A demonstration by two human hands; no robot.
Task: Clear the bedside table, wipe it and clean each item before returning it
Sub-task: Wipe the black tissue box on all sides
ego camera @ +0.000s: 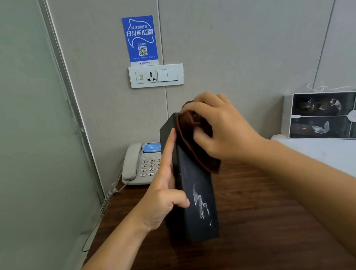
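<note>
A tall black box [199, 211] with a white scribble on its face is held upright over the dark wooden bedside table [257, 225]. My left hand [163, 199] grips its left edge, forefinger stretched up along the side and thumb on the front. My right hand [217, 128] holds a dark brown cloth [197, 141] bunched in its fingers and presses it against the upper part of the box's front. The box's top end is hidden under the cloth and hand.
A beige desk phone [138, 164] with a coiled cord sits at the table's back left corner. A socket and switch panel [156, 76] and a blue WIFI sign [139, 40] are on the wall. A photo-printed box [329, 116] rests on white bedding [338, 156] at right.
</note>
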